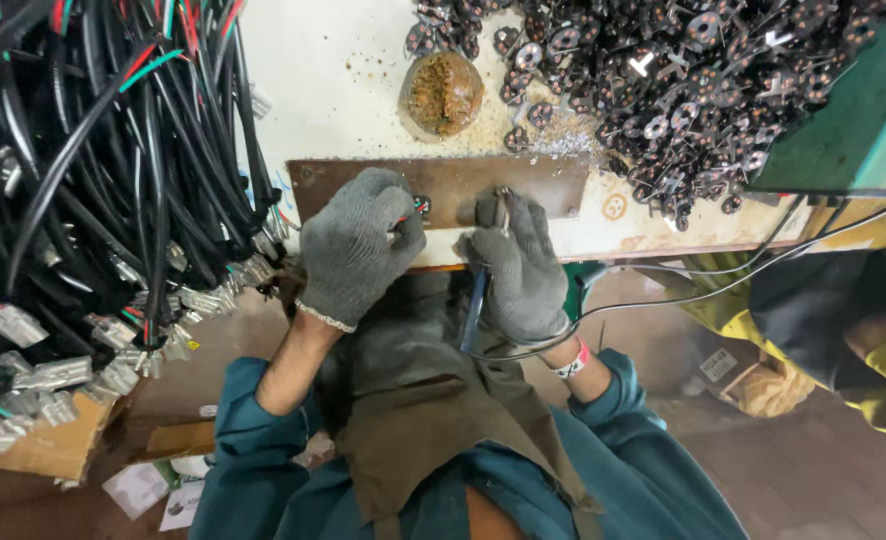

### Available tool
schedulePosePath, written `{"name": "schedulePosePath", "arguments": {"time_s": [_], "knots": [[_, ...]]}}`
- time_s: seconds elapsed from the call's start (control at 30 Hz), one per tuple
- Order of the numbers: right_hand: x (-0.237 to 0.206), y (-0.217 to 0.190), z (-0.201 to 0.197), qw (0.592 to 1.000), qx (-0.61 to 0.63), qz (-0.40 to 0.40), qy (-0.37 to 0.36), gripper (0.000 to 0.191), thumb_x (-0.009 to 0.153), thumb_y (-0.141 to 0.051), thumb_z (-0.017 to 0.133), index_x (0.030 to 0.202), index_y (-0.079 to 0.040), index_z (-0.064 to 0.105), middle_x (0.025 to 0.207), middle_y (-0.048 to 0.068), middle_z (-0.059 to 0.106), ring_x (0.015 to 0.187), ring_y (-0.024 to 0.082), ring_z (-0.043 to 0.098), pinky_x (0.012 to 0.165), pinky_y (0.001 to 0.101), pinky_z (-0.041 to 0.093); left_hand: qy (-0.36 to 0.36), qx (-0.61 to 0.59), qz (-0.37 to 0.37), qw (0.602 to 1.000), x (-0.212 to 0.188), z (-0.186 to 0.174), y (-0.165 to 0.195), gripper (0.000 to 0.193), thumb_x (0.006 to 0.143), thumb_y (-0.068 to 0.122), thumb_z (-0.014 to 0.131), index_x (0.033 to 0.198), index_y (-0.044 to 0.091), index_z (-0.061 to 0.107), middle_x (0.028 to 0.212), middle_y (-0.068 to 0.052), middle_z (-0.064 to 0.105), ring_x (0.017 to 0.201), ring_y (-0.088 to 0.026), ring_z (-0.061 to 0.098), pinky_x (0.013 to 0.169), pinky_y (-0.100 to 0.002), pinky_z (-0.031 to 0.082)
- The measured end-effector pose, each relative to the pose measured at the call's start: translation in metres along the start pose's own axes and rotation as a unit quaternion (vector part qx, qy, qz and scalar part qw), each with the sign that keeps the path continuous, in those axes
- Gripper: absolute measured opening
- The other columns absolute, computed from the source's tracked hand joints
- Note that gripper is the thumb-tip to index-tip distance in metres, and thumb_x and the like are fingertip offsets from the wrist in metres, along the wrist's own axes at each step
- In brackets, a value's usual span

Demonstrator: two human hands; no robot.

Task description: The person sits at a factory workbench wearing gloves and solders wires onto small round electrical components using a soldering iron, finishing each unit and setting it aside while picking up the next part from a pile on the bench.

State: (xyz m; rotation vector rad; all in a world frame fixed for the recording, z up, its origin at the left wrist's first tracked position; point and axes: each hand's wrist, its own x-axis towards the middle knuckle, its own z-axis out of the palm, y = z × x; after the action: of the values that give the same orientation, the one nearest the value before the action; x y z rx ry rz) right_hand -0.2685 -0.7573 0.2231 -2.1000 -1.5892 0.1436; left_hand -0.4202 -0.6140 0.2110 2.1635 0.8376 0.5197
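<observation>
Plug insert (422, 205), a small black piece with red and green spots, lay on the brown metal plate (443, 185) at the bench edge, pinched at the fingertips of the left hand (358, 245). Above the plate sat a round tub (444, 93) filled with brownish paste, and right of it a heap of dark plug inserts (663, 90) spread loose across the white bench (333, 90). Left of the plate hung a thick bundle of black cables (93, 180) with metal terminals. Both hands wore grey knit gloves and were curled, knuckles up. The right hand (518, 265) closed around a soldering iron (475, 300), its tip touching the plate, its cord trailing right.
</observation>
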Motion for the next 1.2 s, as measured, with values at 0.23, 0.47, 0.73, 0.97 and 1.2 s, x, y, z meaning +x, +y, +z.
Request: {"name": "schedulePosePath", "arguments": {"time_s": [0.23, 0.47, 0.73, 0.97, 1.2], "knots": [[-0.042, 0.034, 0.002, 0.981, 0.138, 0.079, 0.112, 0.033, 0.092, -0.028, 0.080, 0.104, -0.002, 0.063, 0.092, 0.013, 0.067, 0.071, 0.031, 0.064, 0.068, 0.0365, 0.052, 0.018, 0.003, 0.020, 1.000, -0.012, 0.005, 0.000, 0.013, 0.084, 0.006, 0.074, 0.088, 0.010, 0.062, 0.102, -0.007, 0.066, 0.089, -0.028, 0.068, 0.072, -0.039, 0.055], [-0.116, 0.081, 0.049, 0.867, 0.382, 0.319, -0.029, 0.020, 0.094, -0.018, 0.069, 0.096, 0.000, 0.061, 0.083, 0.013, 0.058, 0.069, 0.028, 0.053, 0.066, 0.0372, 0.045, -0.014, 0.030, 0.014, 0.999, -0.007, 0.022, 0.020, 0.010, 0.084, 0.011, 0.073, 0.089, 0.011, 0.064, 0.099, -0.007, 0.065, 0.086, -0.029, 0.068, 0.068, -0.041, 0.055], [-0.097, 0.085, 0.036, 0.910, 0.310, 0.276, 0.022, 0.017, 0.088, -0.004, 0.063, 0.102, 0.004, 0.060, 0.091, 0.014, 0.056, 0.081, 0.029, 0.052, 0.076, 0.0382, 0.046, -0.044, 0.045, 0.006, 0.998, 0.001, 0.042, 0.021, 0.011, 0.084, 0.015, 0.073, 0.088, 0.013, 0.063, 0.098, -0.006, 0.063, 0.083, -0.027, 0.067, 0.066, -0.042, 0.053], [-0.016, 0.046, 0.041, 0.990, 0.103, 0.060, 0.079, 0.035, 0.083, -0.011, 0.089, 0.104, -0.009, 0.062, 0.082, 0.011, 0.070, 0.073, 0.029, 0.071, 0.069, 0.0365, 0.055, -0.089, 0.033, 0.001, 0.995, 0.008, 0.042, 0.019, 0.030, 0.070, 0.024, 0.079, 0.092, 0.011, 0.063, 0.103, -0.009, 0.062, 0.089, -0.031, 0.066, 0.067, -0.042, 0.053], [-0.005, 0.027, 0.018, 0.980, 0.167, 0.076, 0.077, 0.044, 0.084, -0.010, 0.090, 0.110, -0.005, 0.055, 0.103, 0.018, 0.072, 0.090, 0.034, 0.075, 0.079, 0.0364, 0.059, -0.074, 0.040, -0.018, 0.996, -0.016, 0.041, 0.021, 0.035, 0.076, 0.024, 0.081, 0.103, 0.010, 0.065, 0.111, -0.010, 0.064, 0.097, -0.033, 0.066, 0.078, -0.044, 0.053]]}}
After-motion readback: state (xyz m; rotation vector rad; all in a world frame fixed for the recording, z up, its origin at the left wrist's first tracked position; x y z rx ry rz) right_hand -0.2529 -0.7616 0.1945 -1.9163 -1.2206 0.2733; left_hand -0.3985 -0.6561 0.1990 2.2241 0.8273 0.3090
